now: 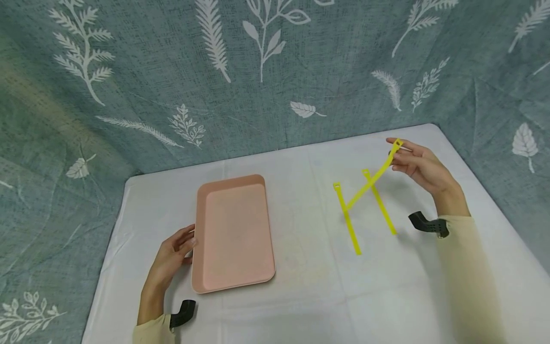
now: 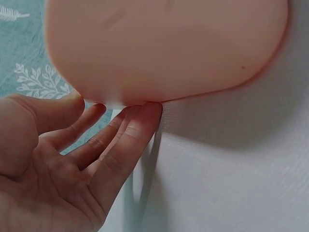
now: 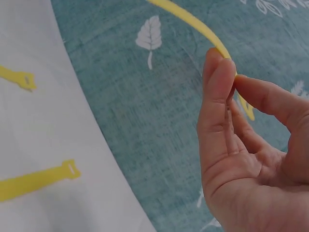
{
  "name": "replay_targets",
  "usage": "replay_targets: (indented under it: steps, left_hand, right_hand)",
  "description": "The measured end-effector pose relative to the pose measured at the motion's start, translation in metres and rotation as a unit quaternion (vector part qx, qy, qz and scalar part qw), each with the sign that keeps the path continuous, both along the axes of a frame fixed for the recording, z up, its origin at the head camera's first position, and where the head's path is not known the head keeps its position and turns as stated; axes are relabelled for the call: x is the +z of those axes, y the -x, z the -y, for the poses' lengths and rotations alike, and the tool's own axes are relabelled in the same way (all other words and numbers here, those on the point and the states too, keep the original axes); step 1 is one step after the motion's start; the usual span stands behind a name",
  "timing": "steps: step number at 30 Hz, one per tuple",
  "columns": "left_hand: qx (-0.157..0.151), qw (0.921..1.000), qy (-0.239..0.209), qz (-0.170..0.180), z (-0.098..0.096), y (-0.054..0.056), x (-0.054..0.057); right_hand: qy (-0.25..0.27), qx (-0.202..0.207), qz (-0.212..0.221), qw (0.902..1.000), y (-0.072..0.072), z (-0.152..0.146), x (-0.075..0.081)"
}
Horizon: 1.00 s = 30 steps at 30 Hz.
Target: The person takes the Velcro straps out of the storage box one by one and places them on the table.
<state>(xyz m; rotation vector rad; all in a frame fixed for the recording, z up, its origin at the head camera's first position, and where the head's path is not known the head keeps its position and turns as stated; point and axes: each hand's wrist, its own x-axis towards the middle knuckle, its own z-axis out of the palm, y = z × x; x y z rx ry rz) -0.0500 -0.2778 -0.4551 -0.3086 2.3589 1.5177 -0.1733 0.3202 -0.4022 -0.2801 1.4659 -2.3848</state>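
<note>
My right hand pinches a yellow cable strap near its slotted head, between thumb and fingertips. The strap slants down to the left, and in the right wrist view it bends in an arc. Two more yellow straps, a left one and a right one, lie on the white table below it. At the left, my left hand holds the long left edge of a pink rectangular tray. In the left wrist view the thumb and fingertips meet the tray's outer side.
A white cloth covers the table. Behind and beside it hangs a green-blue curtain with white leaf prints. Black curved mounts, a left one and a right one, stick out from both wrists.
</note>
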Motion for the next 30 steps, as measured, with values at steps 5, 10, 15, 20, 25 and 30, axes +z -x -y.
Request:
replay_targets:
  steps: [5, 10, 15, 20, 25, 30]
  left_hand:
    - [0.001, 1.0, -0.001, 0.001, 0.0, 0.0, 0.0]
    - [0.001, 1.0, -0.002, 0.0, -0.001, 0.0, 0.001]
    - [0.0, 1.0, -0.003, -0.006, -0.001, 0.0, 0.002]
    - [0.004, 1.0, -0.003, -0.002, -0.003, 0.0, 0.003]
    - [0.004, 1.0, -0.004, 0.001, -0.003, 0.0, 0.003]
    - [0.003, 1.0, -0.008, -0.002, -0.003, 0.0, 0.003]
  right_hand:
    - [-0.01, -0.03, -0.004, 0.9995, 0.0, -0.008, 0.002]
    - [-0.022, -0.071, 0.007, 0.9972, -0.002, -0.015, 0.002]
    - [0.01, -0.096, 0.019, 0.9951, -0.005, -0.024, -0.002]
    - [0.025, -0.105, 0.004, 0.9942, -0.007, -0.033, -0.001]
    - [0.037, -0.135, -0.009, 0.9901, -0.008, -0.04, 0.004]
    - [0.102, -0.144, 0.013, 0.9842, -0.009, -0.042, 0.003]
